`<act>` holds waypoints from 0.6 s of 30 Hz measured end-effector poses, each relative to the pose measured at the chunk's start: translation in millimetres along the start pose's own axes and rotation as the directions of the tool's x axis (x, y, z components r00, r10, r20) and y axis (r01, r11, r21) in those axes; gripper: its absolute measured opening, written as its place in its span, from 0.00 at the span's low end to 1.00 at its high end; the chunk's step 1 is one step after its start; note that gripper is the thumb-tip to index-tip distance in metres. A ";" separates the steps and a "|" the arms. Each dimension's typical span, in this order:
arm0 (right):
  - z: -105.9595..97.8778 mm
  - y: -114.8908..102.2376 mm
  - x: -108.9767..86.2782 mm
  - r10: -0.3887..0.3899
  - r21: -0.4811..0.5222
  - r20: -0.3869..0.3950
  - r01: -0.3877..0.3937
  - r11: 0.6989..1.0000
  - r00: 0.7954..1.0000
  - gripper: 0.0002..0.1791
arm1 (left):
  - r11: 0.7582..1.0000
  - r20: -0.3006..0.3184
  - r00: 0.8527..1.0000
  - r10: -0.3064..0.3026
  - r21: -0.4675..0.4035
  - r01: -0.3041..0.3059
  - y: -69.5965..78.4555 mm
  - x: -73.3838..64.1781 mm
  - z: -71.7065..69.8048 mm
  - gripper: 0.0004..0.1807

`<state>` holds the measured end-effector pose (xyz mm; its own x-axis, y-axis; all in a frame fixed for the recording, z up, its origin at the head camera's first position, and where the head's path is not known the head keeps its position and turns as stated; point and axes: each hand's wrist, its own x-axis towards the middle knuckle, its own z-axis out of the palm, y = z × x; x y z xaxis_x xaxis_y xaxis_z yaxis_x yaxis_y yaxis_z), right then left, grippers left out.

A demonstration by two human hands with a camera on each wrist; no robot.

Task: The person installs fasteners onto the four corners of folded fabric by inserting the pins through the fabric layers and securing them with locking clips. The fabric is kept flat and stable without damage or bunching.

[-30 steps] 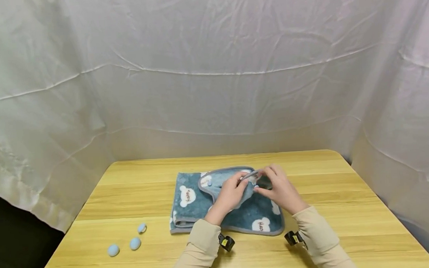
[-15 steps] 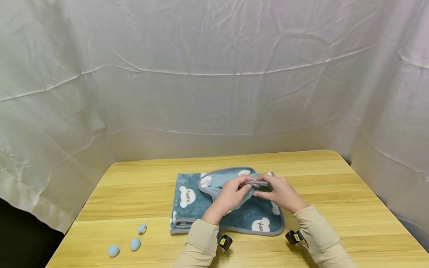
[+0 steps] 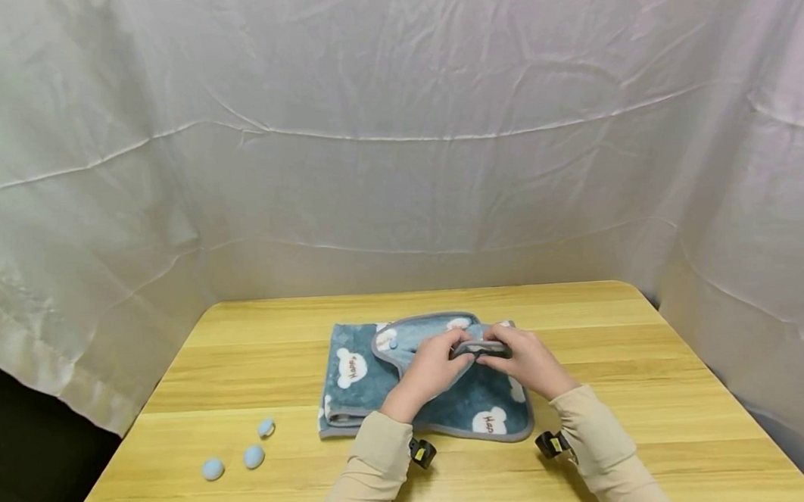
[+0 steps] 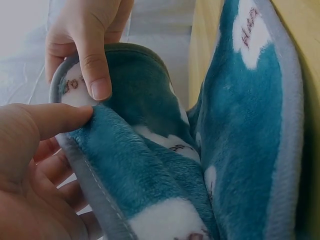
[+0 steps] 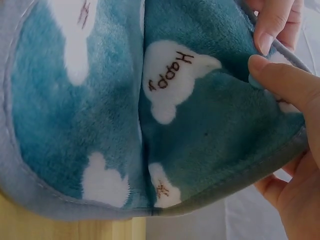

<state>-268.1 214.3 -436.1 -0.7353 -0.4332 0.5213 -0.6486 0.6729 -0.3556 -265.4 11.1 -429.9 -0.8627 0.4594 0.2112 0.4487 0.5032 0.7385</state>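
**Over a folded teal fleece cloth, the left hand and right hand pinch one lifted edge**

Seen from the head, the cloth, printed with white bear-shaped patches, lies mid-way across the yellow wood-grain table. A paler blue flap is folded back on top, and a small pale-blue round button sits near its left end. Well apart on the left lie a pale-blue dome, a second pale-blue dome and a tilted pale-blue piece. The work looks part-way along: one button is on the flap, those three pieces lie loose, and the edge is in hand. Both forearms, in beige sleeves, reach forward and angle inward, the hands just beside each other.

From the left wrist, the left thumb lies on the teal pile while its fingers spread behind the grey edging. Above, the right thumb points down onto a white patch, the rest of that hand behind the fabric.

From the right wrist, the right thumb presses a teal-blue rounded piece against the cloth, with fingers behind. Whether that piece is fastened I cannot tell. The left thumb nearly meets the right one, also clamped on the edge.
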 end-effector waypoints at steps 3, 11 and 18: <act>0.3 1.0 -0.5 -0.037 0.006 -0.026 0.037 0.999 0.999 0.13 | 1.000 -0.001 1.000 0.005 0.005 -0.005 0.2 -0.7 0.3 0.02; 0.0 5.2 -2.3 -0.104 -0.017 -0.094 0.103 0.995 0.990 0.15 | 0.999 0.009 1.000 0.026 0.025 -0.026 2.3 -1.9 0.2 0.03; -1.3 8.8 -1.6 -0.121 -0.074 -0.143 0.112 0.991 0.982 0.16 | 1.000 0.071 0.997 0.005 0.025 -0.007 5.3 -4.1 -8.2 0.02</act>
<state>-272.4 221.7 -439.0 -0.6155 -0.4216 0.6659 -0.7104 0.6626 -0.2371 -261.4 5.9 -421.6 -0.8416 0.5130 0.1688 0.4605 0.5183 0.7207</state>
